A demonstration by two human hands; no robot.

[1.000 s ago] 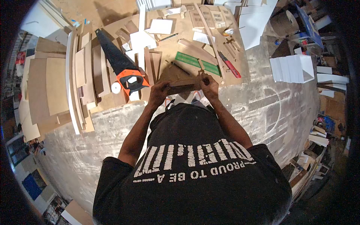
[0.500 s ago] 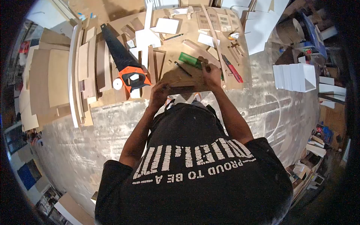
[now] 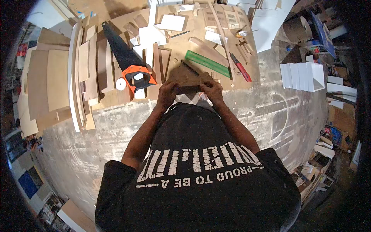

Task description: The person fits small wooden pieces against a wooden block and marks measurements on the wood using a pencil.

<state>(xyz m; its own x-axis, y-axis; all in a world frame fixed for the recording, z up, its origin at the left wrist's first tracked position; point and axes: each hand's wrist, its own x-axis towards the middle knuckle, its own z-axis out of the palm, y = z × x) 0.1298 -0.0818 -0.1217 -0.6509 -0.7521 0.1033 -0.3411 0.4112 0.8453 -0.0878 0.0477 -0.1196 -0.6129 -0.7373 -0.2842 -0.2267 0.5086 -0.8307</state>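
Between my two hands, at the near edge of the work table point(image 3: 228, 85), is a dark brown strip of wood point(image 3: 188, 89). My left hand point(image 3: 168, 94) has its fingers closed around the strip's left end. My right hand point(image 3: 213, 91) grips the other end, its thumb and fingers pressed together. Just beyond my hands lies a dark pencil point(image 3: 189, 67), its near end close to my right fingers. A green ruler point(image 3: 207, 63) rests slantwise past it. The strip's ends are hidden by my fingers.
An orange-handled handsaw point(image 3: 124, 52) lies to the left, by a white roll point(image 3: 121, 84). A red utility knife point(image 3: 240, 67) is at the right. White pieces point(image 3: 152, 36), another pencil point(image 3: 179, 34) and wood strips are scattered farther back. Long boards point(image 3: 60, 79) stand at far left.
My right hand has moved left and toward me, from over the ruler to the strip's right end. The whole green ruler now shows. My left hand stays at the strip's left end.
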